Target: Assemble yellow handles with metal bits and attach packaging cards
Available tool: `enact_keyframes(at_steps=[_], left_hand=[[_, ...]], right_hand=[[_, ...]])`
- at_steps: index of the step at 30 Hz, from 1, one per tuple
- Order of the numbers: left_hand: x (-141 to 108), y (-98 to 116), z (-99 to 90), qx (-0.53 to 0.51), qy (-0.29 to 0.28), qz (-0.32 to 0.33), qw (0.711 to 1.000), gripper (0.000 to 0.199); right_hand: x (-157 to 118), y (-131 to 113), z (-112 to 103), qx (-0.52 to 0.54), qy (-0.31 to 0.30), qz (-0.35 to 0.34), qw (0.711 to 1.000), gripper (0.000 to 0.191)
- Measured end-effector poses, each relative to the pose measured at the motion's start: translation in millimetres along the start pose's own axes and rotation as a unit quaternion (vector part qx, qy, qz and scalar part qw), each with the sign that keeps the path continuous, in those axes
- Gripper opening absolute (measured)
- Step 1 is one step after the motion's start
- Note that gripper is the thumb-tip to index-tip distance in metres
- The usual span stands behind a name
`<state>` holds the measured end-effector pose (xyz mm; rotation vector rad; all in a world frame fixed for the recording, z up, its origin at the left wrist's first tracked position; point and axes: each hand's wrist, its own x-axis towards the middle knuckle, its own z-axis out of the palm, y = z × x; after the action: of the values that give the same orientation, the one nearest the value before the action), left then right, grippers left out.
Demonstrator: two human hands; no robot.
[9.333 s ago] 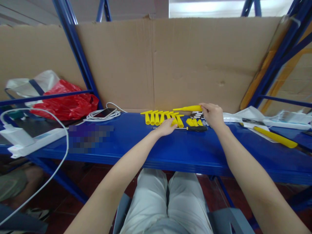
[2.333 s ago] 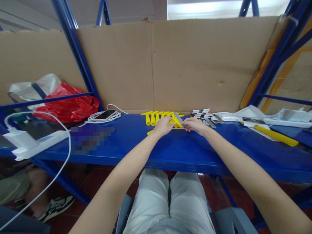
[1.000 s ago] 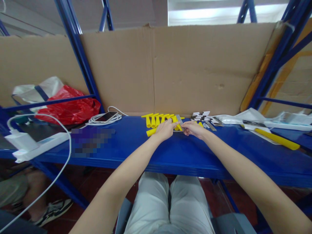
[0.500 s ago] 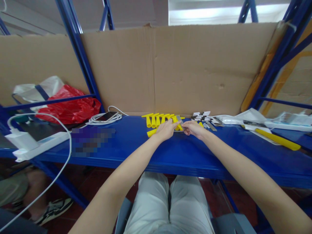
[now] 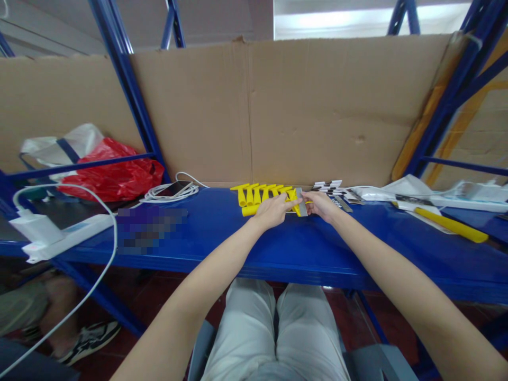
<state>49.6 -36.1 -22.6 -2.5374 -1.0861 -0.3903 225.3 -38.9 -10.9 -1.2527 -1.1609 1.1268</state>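
Observation:
My left hand (image 5: 272,212) is closed around a yellow handle, its butt end sticking out to the left of the palm. At the other end a yellow scraper head with a grey metal blade (image 5: 303,205) stands out between my hands. My right hand (image 5: 320,205) pinches at the right edge of that blade; its fingertips are partly hidden. Just behind my left hand lies a row of several yellow handles (image 5: 250,197), side by side. Small grey metal blades (image 5: 344,205) and black-and-white pieces (image 5: 329,186) lie beyond my right hand.
A long yellow-handled tool (image 5: 452,224) lies on the blue bench (image 5: 214,233) at right, near a white plastic bag (image 5: 408,188). On the left are a coiled white cable (image 5: 159,197) with a phone, a power strip (image 5: 79,233) and a red bag (image 5: 119,172). Cardboard (image 5: 317,111) stands behind.
The blade between my hands has shifted slightly right and now shows more broadly. My right hand has moved a little right, and the handle in my left hand lies more level.

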Motion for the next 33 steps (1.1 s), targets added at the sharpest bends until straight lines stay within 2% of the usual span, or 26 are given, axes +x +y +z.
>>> enact_keyframes(at_steps=[6, 20, 25, 33], left_hand=[[0.5, 5.5, 0.9, 0.032, 0.01, 0.036, 0.999, 0.057], [0.7, 6.2, 1.9, 0.008, 0.001, 0.022, 1.0, 0.063], [0.4, 6.9, 0.7, 0.013, -0.003, 0.01, 1.0, 0.059], [1.5, 5.1, 4.2, -0.011, -0.014, 0.026, 1.0, 0.054]], right_hand=[[3.3, 2.2, -1.9, -0.019, 0.031, -0.018, 0.999, 0.026], [10.8, 8.9, -6.6, -0.037, 0.027, -0.04, 0.998, 0.024], [9.7, 8.0, -4.2, -0.03, 0.017, -0.022, 0.999, 0.023], [14.0, 12.3, -6.4, -0.073, 0.027, -0.051, 0.996, 0.026]])
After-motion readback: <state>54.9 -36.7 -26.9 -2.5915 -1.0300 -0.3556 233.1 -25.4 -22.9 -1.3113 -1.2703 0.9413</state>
